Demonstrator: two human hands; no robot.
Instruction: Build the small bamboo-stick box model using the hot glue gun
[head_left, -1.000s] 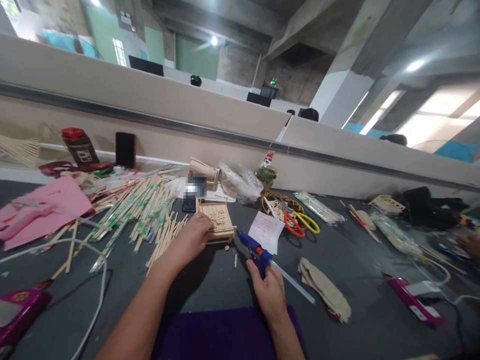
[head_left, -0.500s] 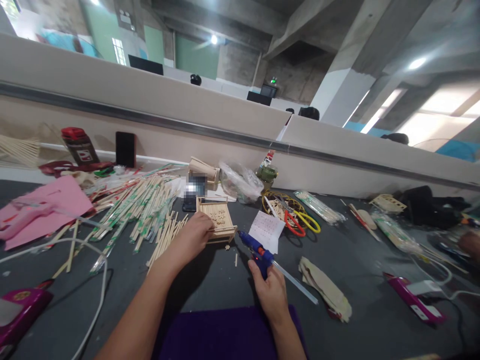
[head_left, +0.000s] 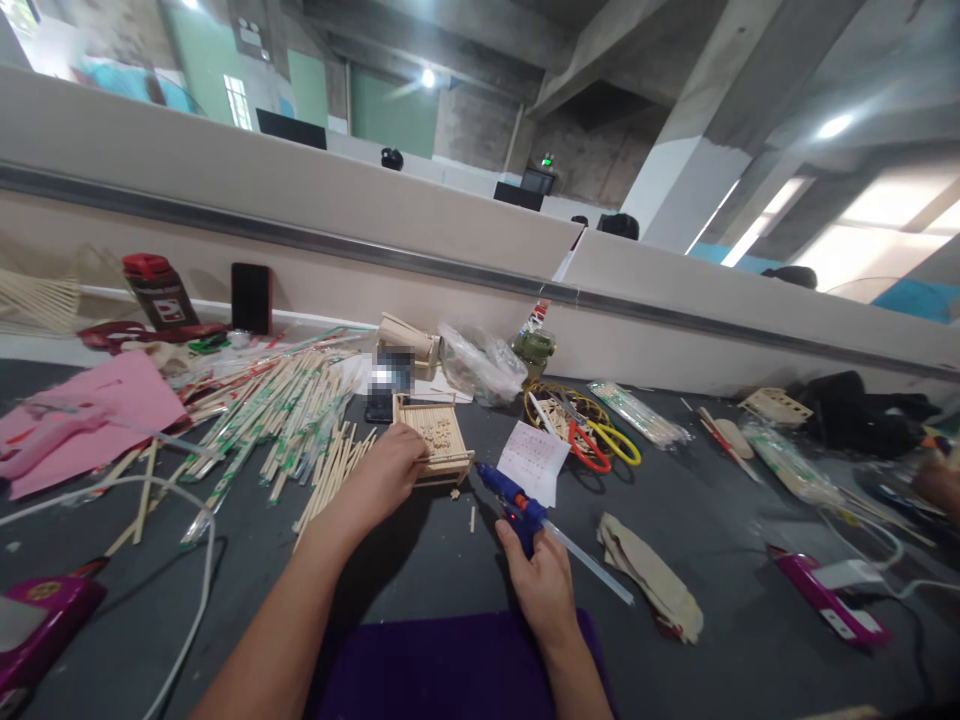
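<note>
Head view: gluing step, left hand [head_left: 386, 470] fingers pressed on wooden box [head_left: 435, 437], right hand [head_left: 541, 580] wrapped around glue gun [head_left: 516, 503]. Next, likely: nozzle to the box's near edge, steady hold.

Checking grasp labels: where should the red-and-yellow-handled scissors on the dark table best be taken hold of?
Probably by the looped handles of the red-and-yellow-handled scissors, coming from the person's near side: the loops point toward the person, while the blades lie over the round woven tray behind.

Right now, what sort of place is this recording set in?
Likely a craft bench in a shared workshop hall: a heap of wooden sticks, a blue glue gun in the right hand, and divider panels under concrete beams.
</note>
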